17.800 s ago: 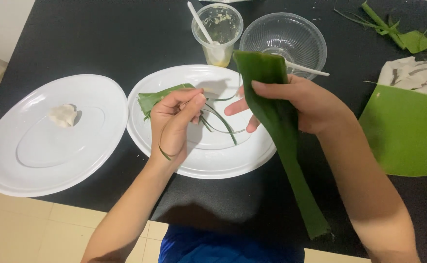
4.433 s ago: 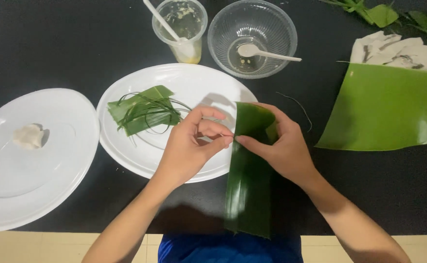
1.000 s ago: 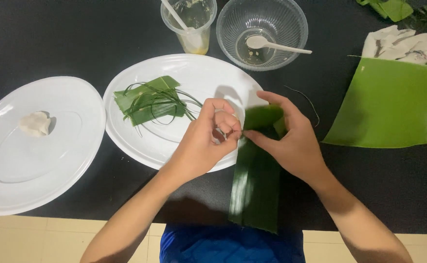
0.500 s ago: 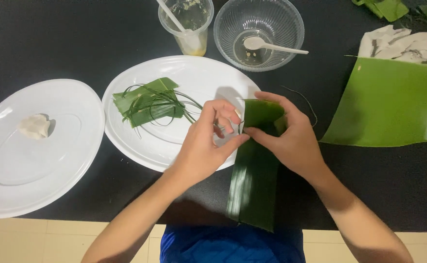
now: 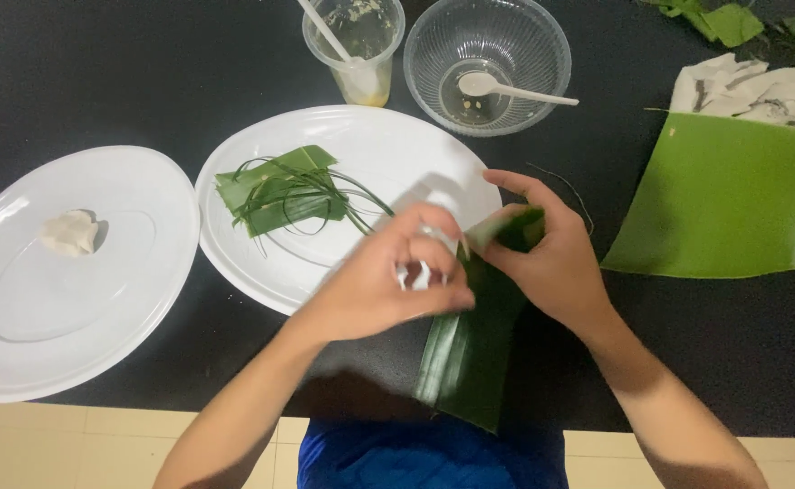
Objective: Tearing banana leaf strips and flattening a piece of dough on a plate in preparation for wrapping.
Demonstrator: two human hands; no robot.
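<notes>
Even, fairly bright overhead light fell on the scene. The white plate (image 5: 352,145) showed soft glare and carried a faint shadow beneath the left hand (image 5: 388,285), which was smeared by motion blur. The black tabletop (image 5: 125,81) stayed dark and matte; the rest was sharp.

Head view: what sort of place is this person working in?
Probably a home kitchen or dining table set up for food wrapping: a black table with white plates, a clear bowl holding a spoon, and the hands folding a green leaf strip.
</notes>
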